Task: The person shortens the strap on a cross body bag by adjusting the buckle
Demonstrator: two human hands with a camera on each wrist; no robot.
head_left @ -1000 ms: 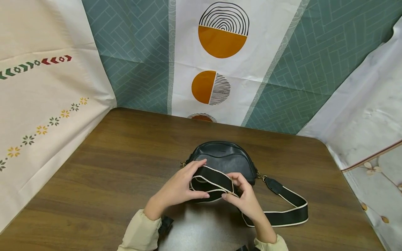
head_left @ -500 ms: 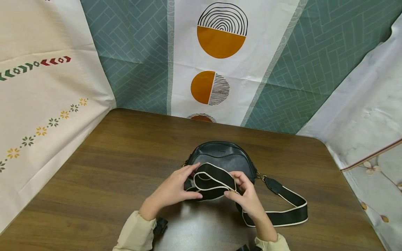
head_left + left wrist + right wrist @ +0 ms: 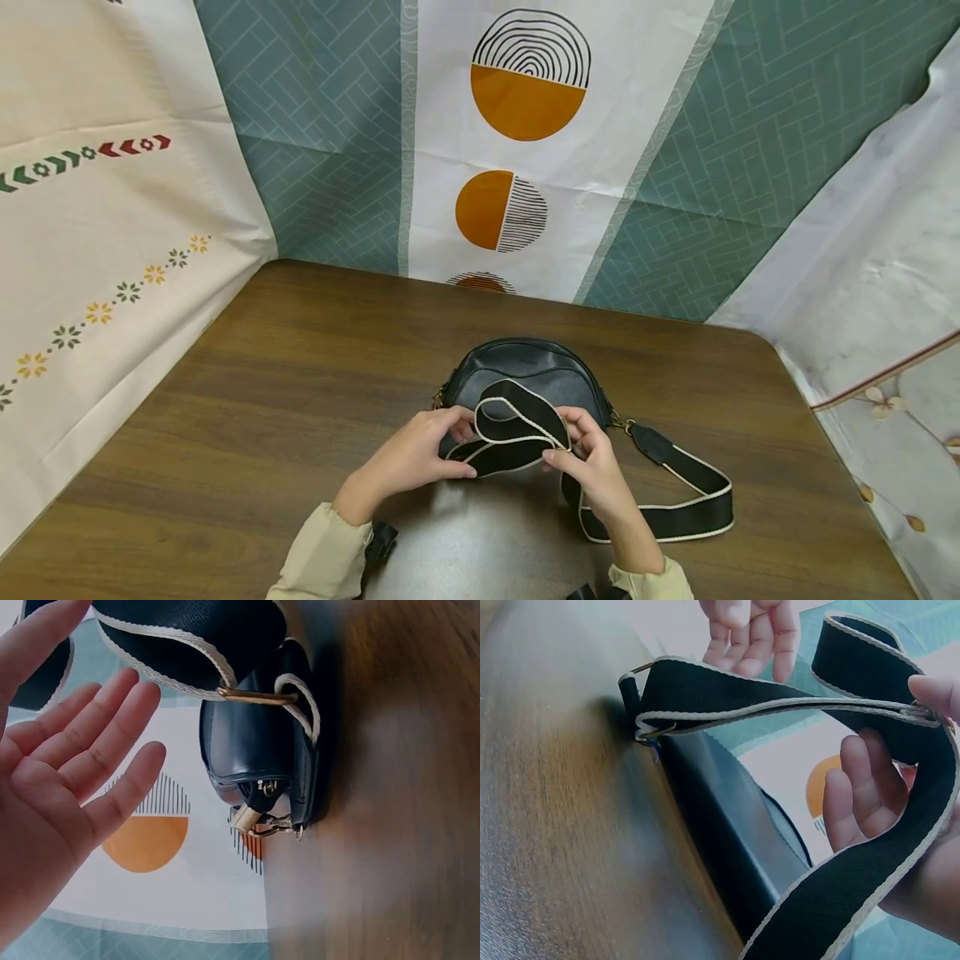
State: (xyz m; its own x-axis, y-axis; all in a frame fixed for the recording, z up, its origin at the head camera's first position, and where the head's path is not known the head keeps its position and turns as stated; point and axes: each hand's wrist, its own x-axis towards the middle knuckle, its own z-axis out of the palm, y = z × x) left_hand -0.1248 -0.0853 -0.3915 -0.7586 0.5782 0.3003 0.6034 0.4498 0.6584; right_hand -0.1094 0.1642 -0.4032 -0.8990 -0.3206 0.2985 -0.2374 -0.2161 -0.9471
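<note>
A black half-round handbag point(image 3: 536, 360) lies on the table, with gold clips at both ends. Its wide black shoulder strap point(image 3: 686, 521) has cream edging and is looped up in front of the bag. My right hand point(image 3: 597, 473) pinches the strap between thumb and fingers at a slider buckle point(image 3: 565, 437). Left of the loop, my left hand point(image 3: 405, 457) is spread with relaxed fingers. The left wrist view shows its palm holding nothing, apart from the strap. A gold rectangular ring point(image 3: 256, 696) joins the strap in front of the bag there.
The brown wooden table point(image 3: 300, 367) extends around the bag. A patterned cloth point(image 3: 330, 183) hangs behind it. Pale cloths hang at the left point(image 3: 112, 267) and right point(image 3: 885, 275). Part of the strap trails over the table at the right.
The upright strap loop has shifted right and slightly up with my right hand. My left hand has drawn back left from the loop. The bag stays in place.
</note>
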